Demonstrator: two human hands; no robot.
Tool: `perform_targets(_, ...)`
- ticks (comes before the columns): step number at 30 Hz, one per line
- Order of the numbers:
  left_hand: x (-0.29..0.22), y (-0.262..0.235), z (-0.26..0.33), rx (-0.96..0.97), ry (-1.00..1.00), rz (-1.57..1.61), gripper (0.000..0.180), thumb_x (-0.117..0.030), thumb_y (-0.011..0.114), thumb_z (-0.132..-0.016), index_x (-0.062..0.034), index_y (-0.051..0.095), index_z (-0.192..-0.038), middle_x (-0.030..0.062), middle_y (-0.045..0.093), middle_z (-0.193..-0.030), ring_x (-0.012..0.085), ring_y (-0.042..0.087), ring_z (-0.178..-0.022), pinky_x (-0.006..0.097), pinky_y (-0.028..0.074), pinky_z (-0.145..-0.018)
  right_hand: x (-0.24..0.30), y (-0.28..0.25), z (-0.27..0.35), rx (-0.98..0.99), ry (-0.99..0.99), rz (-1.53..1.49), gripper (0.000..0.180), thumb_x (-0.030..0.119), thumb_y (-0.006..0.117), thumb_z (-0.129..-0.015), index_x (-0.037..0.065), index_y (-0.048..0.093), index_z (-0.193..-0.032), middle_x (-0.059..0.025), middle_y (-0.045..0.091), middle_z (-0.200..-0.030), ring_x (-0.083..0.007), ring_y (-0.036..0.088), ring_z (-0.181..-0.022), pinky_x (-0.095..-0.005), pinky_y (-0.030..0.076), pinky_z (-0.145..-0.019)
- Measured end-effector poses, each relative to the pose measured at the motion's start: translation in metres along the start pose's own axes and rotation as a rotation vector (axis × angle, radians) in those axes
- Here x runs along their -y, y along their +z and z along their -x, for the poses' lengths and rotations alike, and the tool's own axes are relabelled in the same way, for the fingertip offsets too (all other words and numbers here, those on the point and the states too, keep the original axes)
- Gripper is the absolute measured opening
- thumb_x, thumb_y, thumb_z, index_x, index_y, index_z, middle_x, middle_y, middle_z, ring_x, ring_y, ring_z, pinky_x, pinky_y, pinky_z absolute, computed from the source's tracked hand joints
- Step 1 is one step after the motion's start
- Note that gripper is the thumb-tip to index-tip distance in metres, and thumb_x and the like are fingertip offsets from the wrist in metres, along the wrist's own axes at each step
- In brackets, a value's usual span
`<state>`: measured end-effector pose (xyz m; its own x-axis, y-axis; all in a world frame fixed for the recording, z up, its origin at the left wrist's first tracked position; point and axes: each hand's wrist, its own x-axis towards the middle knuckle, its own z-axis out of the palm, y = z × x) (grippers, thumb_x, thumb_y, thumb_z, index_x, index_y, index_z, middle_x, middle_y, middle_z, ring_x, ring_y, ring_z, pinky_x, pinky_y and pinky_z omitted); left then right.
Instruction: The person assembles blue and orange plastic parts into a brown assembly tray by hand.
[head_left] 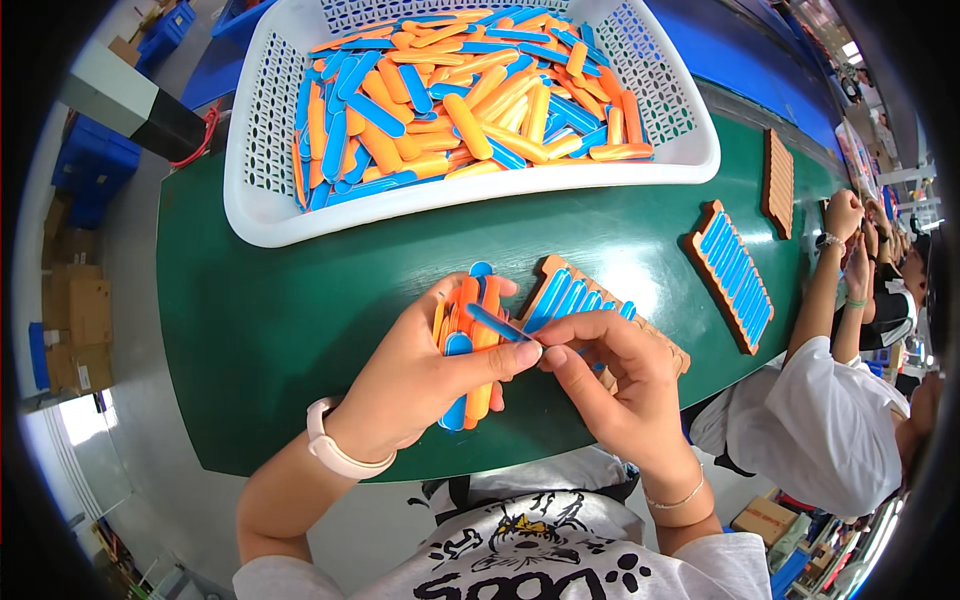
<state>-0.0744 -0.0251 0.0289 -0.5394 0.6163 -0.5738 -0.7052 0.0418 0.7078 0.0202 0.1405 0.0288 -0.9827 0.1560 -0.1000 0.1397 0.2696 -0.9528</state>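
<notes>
My left hand (420, 365) is closed round a bundle of orange and blue flat strips (485, 325) with rounded ends. One blue strip (495, 322) slants across the top of that bundle, its lower end by my left thumb tip. There my right hand (625, 385) meets it, thumb and forefinger pinched at this end. Partly behind my right hand lies a brown slotted tray (553, 265), with blue strips side by side in its grooves. My right fingers hide part of this tray.
A white perforated basket (480, 205) heaped with orange and blue strips stands at the back of the green table (340, 275). To the right lie a brown tray (696, 244) filled with blue strips and another brown tray (778, 185). A co-worker's hands (845, 215) are at the far right.
</notes>
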Motion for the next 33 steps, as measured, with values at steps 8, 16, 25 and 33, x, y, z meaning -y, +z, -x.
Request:
perform_targets(8,-0.002,0.001,0.003,0.077,-0.049,0.017,0.041,-0.015,0.074,-0.081,-0.0029,0.051,-0.112,0.0035,0.057,-0.08,0.0119,0.057,-0.059,0.026,0.046,-0.053,-0.01,0.011,-0.006,-0.004,-0.135,-0.207,0.016,0.0,0.057,-0.089,-0.001,0.057,-0.106,-0.0073,0.062,-0.094,-0.0104,0.061,-0.08,-0.0229,0.049,-0.063)
perform_targets(16,0.0,-0.004,-0.001,0.145,-0.092,0.325,0.046,-0.01,0.062,-0.082,-0.0025,0.042,-0.123,0.0098,0.054,-0.091,0.0175,0.055,-0.079,0.034,0.052,-0.06,-0.016,-0.059,-0.013,-0.214,-0.048,-0.191,0.015,0.002,0.053,-0.089,-0.003,0.064,-0.096,-0.0059,0.056,-0.089,-0.009,0.053,-0.07,-0.0213,0.041,-0.062)
perform_targets(25,-0.008,-0.006,-0.001,0.098,-0.148,-0.015,0.045,-0.013,0.065,-0.084,-0.0014,0.042,-0.12,0.0089,0.057,-0.083,0.0163,0.061,-0.069,0.029,0.051,-0.048,-0.026,-0.102,-0.004,0.09,0.289,0.029,0.011,0.01,0.067,-0.086,-0.001,0.064,-0.085,0.0019,0.058,-0.072,-0.0053,0.052,-0.06,-0.0196,0.04,-0.055)
perform_targets(33,-0.002,-0.003,-0.003,0.058,-0.047,0.095,0.047,-0.005,0.061,-0.078,0.0004,0.042,-0.12,0.0104,0.055,-0.085,0.0176,0.058,-0.073,0.031,0.054,-0.054,-0.02,-0.085,-0.01,0.02,0.228,0.355,0.022,0.008,0.078,-0.07,0.002,0.061,-0.083,0.0,0.055,-0.072,-0.0084,0.05,-0.064,-0.0236,0.041,-0.057)
